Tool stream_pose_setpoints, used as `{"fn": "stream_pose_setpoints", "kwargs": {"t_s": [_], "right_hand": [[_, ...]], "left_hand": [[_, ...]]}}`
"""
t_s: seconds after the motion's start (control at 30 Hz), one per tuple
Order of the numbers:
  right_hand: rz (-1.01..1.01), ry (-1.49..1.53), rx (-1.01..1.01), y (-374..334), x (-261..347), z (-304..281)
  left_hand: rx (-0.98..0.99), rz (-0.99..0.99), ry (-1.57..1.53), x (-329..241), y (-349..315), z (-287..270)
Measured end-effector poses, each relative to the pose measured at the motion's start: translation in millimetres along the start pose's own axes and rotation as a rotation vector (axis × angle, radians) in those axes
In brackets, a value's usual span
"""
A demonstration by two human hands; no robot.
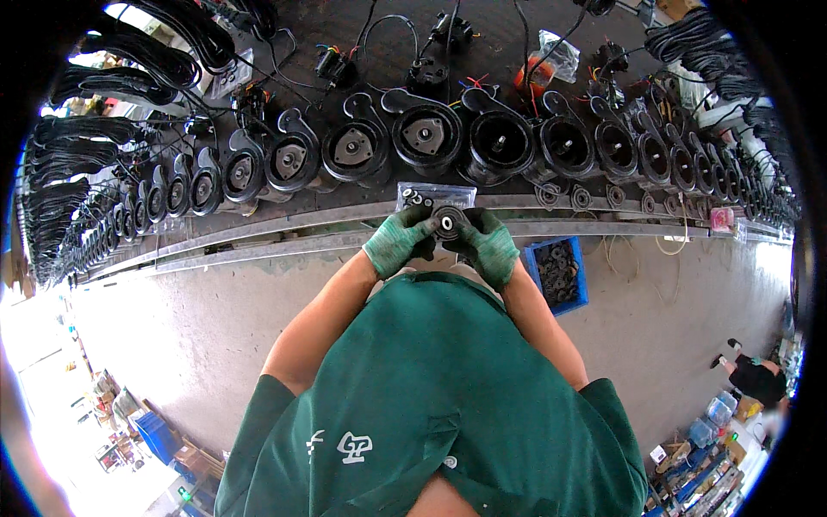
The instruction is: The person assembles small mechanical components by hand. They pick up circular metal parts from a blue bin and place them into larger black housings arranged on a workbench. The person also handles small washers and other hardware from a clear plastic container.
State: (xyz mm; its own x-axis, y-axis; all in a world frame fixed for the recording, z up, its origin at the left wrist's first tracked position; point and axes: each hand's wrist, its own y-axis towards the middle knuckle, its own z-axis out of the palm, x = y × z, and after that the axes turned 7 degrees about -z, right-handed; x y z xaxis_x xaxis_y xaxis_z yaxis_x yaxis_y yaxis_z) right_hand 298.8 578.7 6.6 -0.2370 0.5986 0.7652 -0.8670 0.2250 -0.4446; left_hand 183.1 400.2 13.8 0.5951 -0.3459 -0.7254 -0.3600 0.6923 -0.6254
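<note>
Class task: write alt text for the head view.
A green-gloved left hand and right hand hold a small dark disc with a pale centre. Beyond runs a row of black round housings; a blue crate of dark parts sits to the right.

Item: round dark disc (449, 213), near-black, with concentric steps and a light ring (447, 228) circling its dark centre | State: held up, gripped at opposite edges | Pose: patterned face turned toward the camera | Place: between left grip (401, 239) and right grip (491, 246), touching both, at their fingertips
</note>
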Motion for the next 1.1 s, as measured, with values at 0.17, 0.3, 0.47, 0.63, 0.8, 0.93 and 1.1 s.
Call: {"fn": "stream_pose_setpoints", "kwargs": {"t_s": [0.17,0.3,0.47,0.63,0.8,0.93,1.1], "right_hand": [[-0.023,-0.054,0.020,-0.2,-3.4,-3.2],[-0.003,-0.099,0.006,2.9,-3.5,-4.9],[-0.009,-0.120,0.017,1.0,-1.9,-4.5],[-0.016,-0.188,0.038,0.5,-0.2,-3.3],[-0.066,-0.268,0.004,0.6,-1.0,2.2],[-0.057,-0.381,-0.057,3.9,-8.4,12.9],[-0.300,-0.641,-0.050,11.7,-3.7,-7.3]], "left_hand": [[-0.024,0.007,0.004,7.0,0.0,0.0],[-0.026,-0.015,0.014,1.3,-2.9,5.0],[-0.072,0.022,0.077,3.5,-0.2,6.7],[-0.133,0.021,0.140,3.9,1.3,9.0],[-0.187,0.054,0.209,-5.1,-3.2,20.2],[-0.370,0.187,0.495,11.5,14.4,22.6],[-0.361,0.330,0.372,11.0,14.1,33.7]]}}
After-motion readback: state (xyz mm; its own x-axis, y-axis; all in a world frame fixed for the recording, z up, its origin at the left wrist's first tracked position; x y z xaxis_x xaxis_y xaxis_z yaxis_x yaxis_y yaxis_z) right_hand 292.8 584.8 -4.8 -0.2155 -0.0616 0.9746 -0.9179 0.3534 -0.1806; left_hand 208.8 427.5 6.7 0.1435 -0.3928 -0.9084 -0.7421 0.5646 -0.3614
